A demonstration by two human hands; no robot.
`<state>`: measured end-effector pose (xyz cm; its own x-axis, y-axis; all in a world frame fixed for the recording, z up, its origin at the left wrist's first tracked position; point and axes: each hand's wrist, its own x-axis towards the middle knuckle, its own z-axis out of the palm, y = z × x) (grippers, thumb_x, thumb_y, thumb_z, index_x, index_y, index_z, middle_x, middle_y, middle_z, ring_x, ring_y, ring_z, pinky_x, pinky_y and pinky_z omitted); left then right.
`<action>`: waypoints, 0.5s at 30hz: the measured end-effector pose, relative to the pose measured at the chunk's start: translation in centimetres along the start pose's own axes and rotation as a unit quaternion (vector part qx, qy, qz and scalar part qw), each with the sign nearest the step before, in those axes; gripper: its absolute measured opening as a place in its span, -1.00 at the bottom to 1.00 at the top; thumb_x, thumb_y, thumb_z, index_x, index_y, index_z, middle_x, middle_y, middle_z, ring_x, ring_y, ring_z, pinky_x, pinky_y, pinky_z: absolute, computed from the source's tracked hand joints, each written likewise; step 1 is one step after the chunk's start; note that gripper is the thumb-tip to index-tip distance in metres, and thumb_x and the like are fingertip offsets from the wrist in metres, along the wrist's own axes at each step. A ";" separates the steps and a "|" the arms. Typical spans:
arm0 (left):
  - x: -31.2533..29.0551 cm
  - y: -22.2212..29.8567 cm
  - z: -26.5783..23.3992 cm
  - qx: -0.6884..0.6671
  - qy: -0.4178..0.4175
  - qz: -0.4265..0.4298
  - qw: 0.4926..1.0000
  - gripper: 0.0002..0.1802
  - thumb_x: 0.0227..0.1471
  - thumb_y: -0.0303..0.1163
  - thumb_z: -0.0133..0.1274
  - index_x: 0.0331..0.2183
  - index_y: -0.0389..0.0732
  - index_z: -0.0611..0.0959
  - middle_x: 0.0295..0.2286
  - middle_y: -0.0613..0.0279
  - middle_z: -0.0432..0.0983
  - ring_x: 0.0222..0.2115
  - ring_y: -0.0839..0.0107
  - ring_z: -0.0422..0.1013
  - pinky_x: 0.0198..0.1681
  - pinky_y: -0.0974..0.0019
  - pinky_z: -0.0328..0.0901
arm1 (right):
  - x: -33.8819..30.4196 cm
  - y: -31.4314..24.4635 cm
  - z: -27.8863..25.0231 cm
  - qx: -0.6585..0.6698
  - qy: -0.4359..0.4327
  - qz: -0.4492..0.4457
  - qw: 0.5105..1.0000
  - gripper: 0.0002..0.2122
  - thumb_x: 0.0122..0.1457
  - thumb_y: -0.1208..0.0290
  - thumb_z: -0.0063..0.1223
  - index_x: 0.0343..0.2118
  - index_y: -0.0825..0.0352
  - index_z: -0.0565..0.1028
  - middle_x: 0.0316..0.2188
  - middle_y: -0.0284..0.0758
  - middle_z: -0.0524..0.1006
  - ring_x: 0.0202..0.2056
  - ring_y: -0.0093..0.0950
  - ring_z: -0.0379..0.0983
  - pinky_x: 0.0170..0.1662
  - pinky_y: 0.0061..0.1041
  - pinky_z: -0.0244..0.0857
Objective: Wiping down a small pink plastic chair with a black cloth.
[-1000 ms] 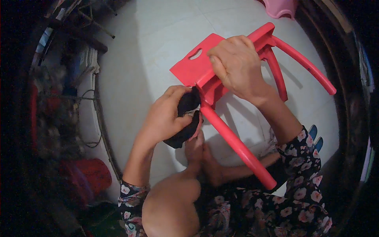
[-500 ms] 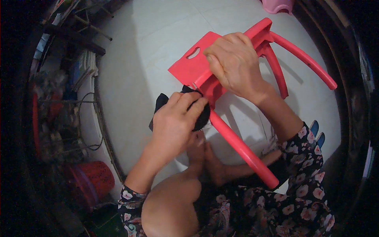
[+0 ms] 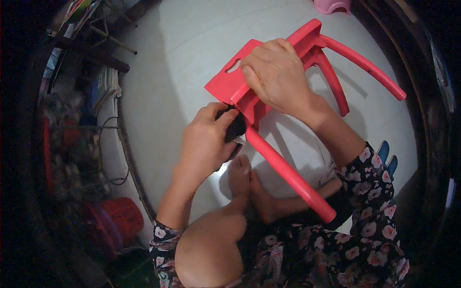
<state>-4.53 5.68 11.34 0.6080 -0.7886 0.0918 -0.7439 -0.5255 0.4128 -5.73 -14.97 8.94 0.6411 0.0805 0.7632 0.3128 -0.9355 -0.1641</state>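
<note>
A small red plastic chair (image 3: 290, 171) is tipped on its side in front of me, its legs pointing to the right and toward me. Its backrest, with an oval hand hole, lies to the far left. My right hand (image 3: 277, 77) wraps over the edge of the seat, fingers closed round it. In my left hand (image 3: 210, 137) is a bunched black cloth (image 3: 235, 128), pressed against the chair's near corner where a leg meets the seat. The left fingertips pinch the cloth; part of it is hidden under the palm.
A pink plastic stool (image 3: 332, 6) stands at the far right. Blue slippers (image 3: 387, 156) lie on the pale tiled floor beside my right arm. To the left are a red bucket (image 3: 122, 218), stacked books or papers (image 3: 106, 89) and a cluttered rack. My bare feet (image 3: 240, 175) are below the chair.
My left hand has moved slightly left and up with the black cloth, bunching it tighter. The chair and my right hand have shifted a little to the left.
</note>
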 end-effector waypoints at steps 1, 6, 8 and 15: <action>0.0 0.2 0.2 0.042 0.013 0.034 0.998 -0.40 -0.49 -0.52 0.25 -0.20 -0.18 0.58 -0.22 0.10 0.42 -0.19 0.12 0.39 -0.17 0.20 0.35 | 0.1 0.1 0.1 -0.011 0.028 -0.009 0.999 -0.86 0.00 0.37 0.00 -0.61 0.27 0.49 -0.61 -0.35 0.45 -0.44 -0.36 0.38 -0.18 -0.34 0.18; -0.3 0.7 0.3 0.122 0.041 0.103 0.986 -0.48 -0.49 -0.51 0.19 -0.26 -0.23 0.60 -0.27 0.20 0.42 -0.29 0.24 0.39 -0.32 0.29 0.37 | 0.4 -0.5 0.1 -0.008 0.021 0.011 1.000 -0.87 -0.01 0.37 0.01 -0.61 0.26 0.49 -0.61 -0.35 0.44 -0.44 -0.36 0.37 -0.19 -0.34 0.18; 0.0 0.9 0.1 0.119 0.049 0.119 0.985 -0.52 -0.47 -0.52 0.14 -0.29 -0.25 0.61 -0.32 0.21 0.43 -0.34 0.27 0.38 -0.36 0.32 0.37 | 0.6 -0.6 0.0 -0.011 0.017 0.013 1.000 -0.87 -0.02 0.37 0.01 -0.61 0.26 0.49 -0.61 -0.35 0.45 -0.44 -0.37 0.37 -0.19 -0.34 0.18; -0.3 0.8 0.6 0.109 0.076 0.176 0.975 -0.61 -0.40 -0.47 0.06 -0.34 -0.25 0.61 -0.38 0.23 0.44 -0.38 0.32 0.38 -0.39 0.37 0.35 | 0.6 -1.2 -0.4 -0.030 0.020 0.012 0.999 -0.88 -0.05 0.38 0.02 -0.62 0.27 0.48 -0.61 -0.34 0.44 -0.43 -0.36 0.36 -0.20 -0.33 0.18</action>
<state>-5.43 5.28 11.13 0.3257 -0.8847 0.3337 -0.9454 -0.2989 0.1302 -6.03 -13.98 9.87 0.6192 0.0462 0.7839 0.2549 -0.9560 -0.1450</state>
